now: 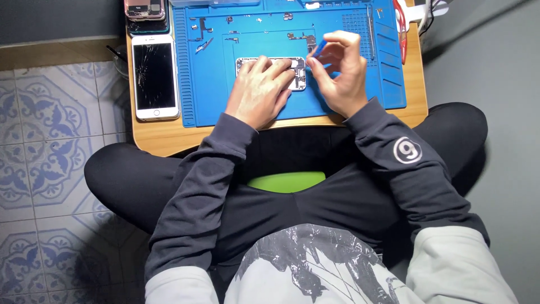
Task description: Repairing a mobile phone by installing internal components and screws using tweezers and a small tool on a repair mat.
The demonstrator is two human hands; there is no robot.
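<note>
Left hand (260, 90) lies flat on the opened phone (297, 73); right hand (337, 70) pinches what looks like a blue tool (317, 49) beside it.

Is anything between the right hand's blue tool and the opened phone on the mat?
Nothing visible. The right hand holds the blue tool just above the opened phone, tip angled down at it. The left hand covers the phone's left part, clear of the tool.

Two hands (260, 90), three phones (154, 77), one blue mat (208, 84), one table (163, 138)
</note>
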